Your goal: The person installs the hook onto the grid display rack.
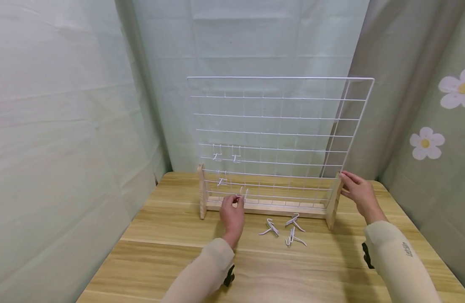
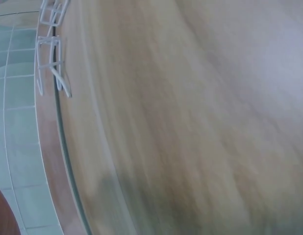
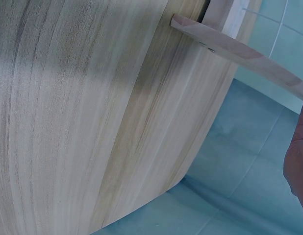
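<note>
A white wire grid panel (image 1: 279,134) stands upright in a wooden base (image 1: 270,208). With curled fingers, my left hand (image 1: 232,215) pinches a white wire hook (image 1: 245,194) in front of the panel's lower left; whether the hook touches the wires cannot be told. In the left wrist view only a sliver of this hand (image 2: 3,215) shows. My right hand (image 1: 361,195) holds the top of the right wooden upright (image 1: 333,206) between thumb and fingers. Three similar hooks hang at the panel's left, two on an upper wire (image 1: 236,154) and one below (image 1: 222,179).
Three loose white hooks (image 1: 269,227) lie on the wood-grain table (image 1: 172,252), just in front of the base. Pale curtains (image 1: 77,126) surround the table at the back and sides. White flowers (image 1: 426,143) decorate the right one.
</note>
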Motion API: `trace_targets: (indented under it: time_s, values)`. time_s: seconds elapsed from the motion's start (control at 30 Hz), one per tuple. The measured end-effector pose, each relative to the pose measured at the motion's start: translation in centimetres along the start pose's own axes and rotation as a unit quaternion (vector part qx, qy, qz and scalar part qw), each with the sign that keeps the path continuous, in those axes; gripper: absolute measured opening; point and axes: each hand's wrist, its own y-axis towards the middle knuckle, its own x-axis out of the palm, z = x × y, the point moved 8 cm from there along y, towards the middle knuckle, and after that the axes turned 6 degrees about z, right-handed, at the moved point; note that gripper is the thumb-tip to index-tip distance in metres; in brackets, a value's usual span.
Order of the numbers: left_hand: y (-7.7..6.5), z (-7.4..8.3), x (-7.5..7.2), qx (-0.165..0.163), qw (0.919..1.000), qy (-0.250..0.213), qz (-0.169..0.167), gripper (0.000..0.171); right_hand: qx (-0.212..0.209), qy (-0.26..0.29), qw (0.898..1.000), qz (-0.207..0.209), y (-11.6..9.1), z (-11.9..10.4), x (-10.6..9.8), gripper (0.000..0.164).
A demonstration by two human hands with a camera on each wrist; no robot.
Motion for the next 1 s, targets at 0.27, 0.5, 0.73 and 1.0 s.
trace_targets:
  time_s: [0.27, 0.5, 0.73, 1.0]
  values:
    - [0.4, -0.1, -0.1, -0.013, 0.9992, -0.012, 0.035, 0.008, -0.003, 0.008, 1.0, -0.001, 0.0, 0.0, 0.0, 0.07]
    - [1.0, 0.6, -0.2, -0.003, 0.9982, -0.011, 0.058, 0.006, -0.006, 0.01, 1.0, -0.001, 0.2, 0.0, -0.1, 0.071]
    - [1.8, 1.4, 0.1, -0.01, 0.9955, -0.036, 0.087, 0.005, -0.007, -0.007, 1.0, 0.002, 0.2, 0.0, -0.1, 0.072]
    - [2.8, 2.0, 0.5, -0.034, 0.9925, -0.062, 0.1, 0.006, 0.001, -0.023, 1.0, 0.0, 0.2, 0.2, 0.1, 0.073]
